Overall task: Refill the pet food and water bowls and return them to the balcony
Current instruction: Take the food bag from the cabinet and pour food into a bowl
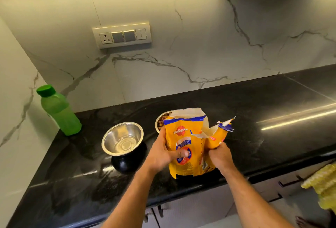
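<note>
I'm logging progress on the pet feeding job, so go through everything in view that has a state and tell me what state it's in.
Food bag: torn open at top, upright on the counter.
Left hand: grips the bag's left side.
Right hand: grips the bag's right side.
Bowl behind the bag: holds kibble, partly hidden.
Near steel bowl: no kibble; water cannot be told.
Green bottle: capped, upright.

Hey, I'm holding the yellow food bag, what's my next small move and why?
Probably set the yellow torn-open food bag aside: the steel bowl behind it already shows kibble. Both your left hand and right hand grip the bag, while the other steel bowl looks empty and the green capped bottle stands untouched.
</note>
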